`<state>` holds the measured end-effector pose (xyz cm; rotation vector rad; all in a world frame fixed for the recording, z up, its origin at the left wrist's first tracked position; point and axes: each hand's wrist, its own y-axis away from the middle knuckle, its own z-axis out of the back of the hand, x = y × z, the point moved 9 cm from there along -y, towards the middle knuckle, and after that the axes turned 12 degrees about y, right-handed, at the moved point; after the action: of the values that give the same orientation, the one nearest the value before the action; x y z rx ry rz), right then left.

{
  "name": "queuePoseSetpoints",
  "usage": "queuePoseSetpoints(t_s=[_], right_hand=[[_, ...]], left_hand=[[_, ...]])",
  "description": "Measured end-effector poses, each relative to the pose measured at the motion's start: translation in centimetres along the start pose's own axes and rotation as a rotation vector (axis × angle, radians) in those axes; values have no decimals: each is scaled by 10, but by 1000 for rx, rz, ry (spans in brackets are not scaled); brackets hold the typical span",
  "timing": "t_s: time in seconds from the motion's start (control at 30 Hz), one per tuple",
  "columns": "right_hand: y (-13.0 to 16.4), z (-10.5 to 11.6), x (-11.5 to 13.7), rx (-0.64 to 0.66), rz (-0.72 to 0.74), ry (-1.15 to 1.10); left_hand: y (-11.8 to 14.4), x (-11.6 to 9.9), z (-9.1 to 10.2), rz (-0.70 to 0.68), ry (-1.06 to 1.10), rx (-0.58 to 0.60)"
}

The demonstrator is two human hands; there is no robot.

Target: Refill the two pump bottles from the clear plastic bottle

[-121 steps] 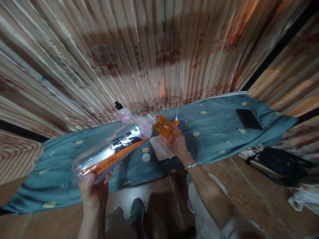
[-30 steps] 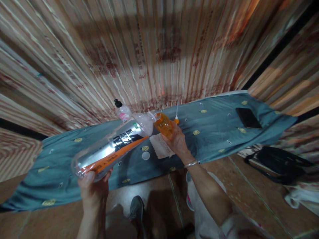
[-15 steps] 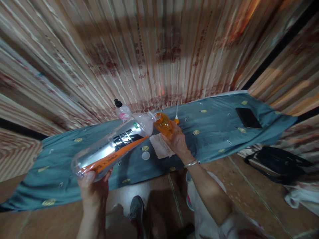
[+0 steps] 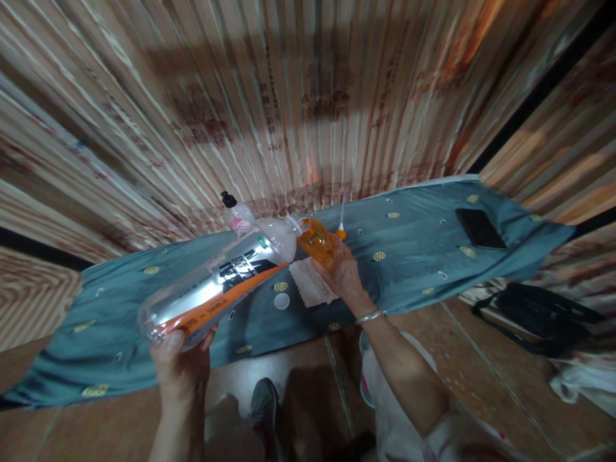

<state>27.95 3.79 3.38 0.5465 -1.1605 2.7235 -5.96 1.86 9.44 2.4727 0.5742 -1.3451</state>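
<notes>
My left hand (image 4: 181,366) is closed around the base of a large clear plastic bottle (image 4: 226,279) with a silver and orange label. The bottle is tilted, its mouth up and to the right. In my right hand (image 4: 341,273) is a small orange translucent bottle (image 4: 315,241), tipped so that its mouth meets the big bottle's mouth. Whether liquid passes between them I cannot tell. Behind my right hand lies an orange pump top (image 4: 341,232) with a thin tube. A pale cloth (image 4: 310,282) and a round white cap (image 4: 282,301) lie below the bottles.
A narrow table with a green patterned cloth (image 4: 414,256) stands against a curtain (image 4: 308,96). A clear bottle with a black top (image 4: 239,218) stands at the back edge. A phone (image 4: 480,228) lies on the right. On the floor are a black bag (image 4: 539,314) and a shoe (image 4: 264,399).
</notes>
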Motion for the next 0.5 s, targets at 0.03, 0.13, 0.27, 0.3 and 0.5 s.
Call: queuePoseSetpoints(t_s=[0.03,0.13,0.27,0.3,0.5], right_hand=[[0,0,0,6,-3,0],[0,-1,-1,22,-16,-1],[0,-1,-1,22,-12,-12],[0,-1,-1,27,-13,-15],[0,-2,-3,32,-35,-32]], left_hand=[[0,0,-1,-3,-8,14],[-1,-2,-4,-27,-17,62],[-1,-2,-4,-32,-22,62],[-1,-2,-4,-30,-23,60],[-1,-1,-2,-17,-5,45]])
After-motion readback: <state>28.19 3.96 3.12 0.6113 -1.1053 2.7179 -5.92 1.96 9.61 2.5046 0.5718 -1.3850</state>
